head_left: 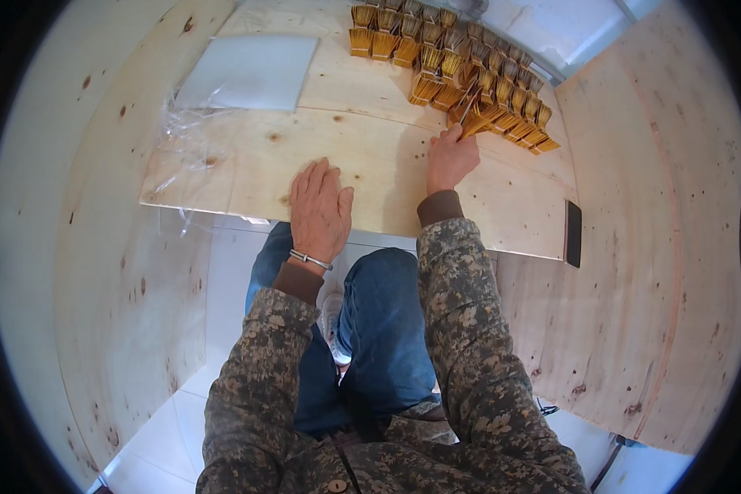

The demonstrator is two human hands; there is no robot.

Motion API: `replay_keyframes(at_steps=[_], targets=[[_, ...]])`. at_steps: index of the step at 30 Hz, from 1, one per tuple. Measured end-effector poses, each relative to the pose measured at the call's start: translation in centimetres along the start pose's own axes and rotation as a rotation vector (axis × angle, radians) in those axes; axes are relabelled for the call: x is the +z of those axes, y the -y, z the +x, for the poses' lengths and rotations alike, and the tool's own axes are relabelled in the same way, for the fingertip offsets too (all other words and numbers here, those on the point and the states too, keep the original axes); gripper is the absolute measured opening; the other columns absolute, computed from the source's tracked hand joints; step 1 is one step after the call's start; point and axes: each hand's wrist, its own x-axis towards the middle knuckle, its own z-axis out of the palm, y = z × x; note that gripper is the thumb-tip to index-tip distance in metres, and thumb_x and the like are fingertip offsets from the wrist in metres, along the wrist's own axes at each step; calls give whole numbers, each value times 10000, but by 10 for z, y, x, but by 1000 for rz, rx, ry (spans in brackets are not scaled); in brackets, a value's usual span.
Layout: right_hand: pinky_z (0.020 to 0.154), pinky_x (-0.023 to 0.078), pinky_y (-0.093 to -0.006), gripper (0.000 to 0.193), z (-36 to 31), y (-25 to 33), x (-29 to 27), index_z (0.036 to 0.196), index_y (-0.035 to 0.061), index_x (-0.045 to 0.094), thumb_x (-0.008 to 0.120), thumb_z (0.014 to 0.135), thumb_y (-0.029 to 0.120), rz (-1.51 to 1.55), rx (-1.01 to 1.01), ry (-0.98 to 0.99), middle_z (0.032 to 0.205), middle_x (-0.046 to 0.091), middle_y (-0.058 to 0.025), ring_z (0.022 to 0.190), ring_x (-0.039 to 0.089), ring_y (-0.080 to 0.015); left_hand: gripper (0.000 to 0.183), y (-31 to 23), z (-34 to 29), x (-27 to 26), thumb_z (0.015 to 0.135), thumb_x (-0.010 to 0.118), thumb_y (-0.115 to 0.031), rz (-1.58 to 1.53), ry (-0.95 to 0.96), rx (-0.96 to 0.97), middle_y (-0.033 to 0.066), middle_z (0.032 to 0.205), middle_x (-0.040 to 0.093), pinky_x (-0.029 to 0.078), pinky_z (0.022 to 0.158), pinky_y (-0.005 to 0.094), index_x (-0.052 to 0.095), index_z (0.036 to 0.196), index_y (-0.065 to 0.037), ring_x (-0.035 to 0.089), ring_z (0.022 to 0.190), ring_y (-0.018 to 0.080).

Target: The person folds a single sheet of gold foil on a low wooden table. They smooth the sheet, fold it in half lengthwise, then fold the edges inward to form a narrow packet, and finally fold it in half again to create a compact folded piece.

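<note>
Rows of amber, bristle-like bundles (451, 66) sit closely packed at the back of the pale wooden desk (379, 165), toward its right side. At their near edge is the right hand (451, 160), its fingers curled and touching the front of the rows; its grip is drawn in, but I cannot tell whether it pinches one of the bundles. The left hand (321, 214) lies palm down on the desk, well apart from the bundles, nearer the person and to the left of them; its grip is flat, with the fingers extended and close together. A silvery bracelet (310, 261) circles that wrist. Left of the bundles lies a whitish rectangular sheet (251, 74), and farther left, nearer the person than they are, crumpled clear film (191, 144) spreads over the desk. A black piece (573, 235) sits at the near right corner, on the near side of the bundles, and a tall wooden panel (642, 214) rises to their right.
</note>
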Motion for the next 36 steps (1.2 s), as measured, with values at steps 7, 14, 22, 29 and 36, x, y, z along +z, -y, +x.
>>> replay_keyframes(at_steps=[7,14,22,29,36], targets=[[693,502,-542,369,7,10,1,810,-66,612,575,956,271,-172,5,-33,758,661,-286,743,646,-484,400,-1,2,-4,937,599,-220,31,16,21,222,1361,541,337,1123,496,599,1236,45,463,1287,408],[747,535,-527,366,1,27,-32,824,-18,723,623,860,332,-577,-68,115,820,694,-274,787,673,-462,414,-2,0,-4,913,630,-225,27,-2,31,225,1365,535,341,1123,493,597,1227,43,461,1288,406],[736,546,-521,333,11,25,-36,790,-3,718,626,858,310,-666,-147,30,776,695,-249,770,686,-433,423,-4,1,-6,891,662,-210,20,14,36,223,1352,548,349,1117,495,598,1224,42,469,1286,409],[687,550,-519,333,17,15,-25,772,33,711,636,867,343,-682,-178,-17,749,694,-229,721,678,-430,443,-3,1,-6,890,667,-234,27,3,50,226,1353,546,347,1115,500,595,1228,43,470,1286,409],[692,547,-519,329,22,12,-30,783,64,705,632,873,372,-662,-175,-79,749,695,-217,745,683,-424,459,-3,0,-6,894,662,-245,33,17,65,227,1359,541,335,1121,504,587,1238,48,465,1290,408]])
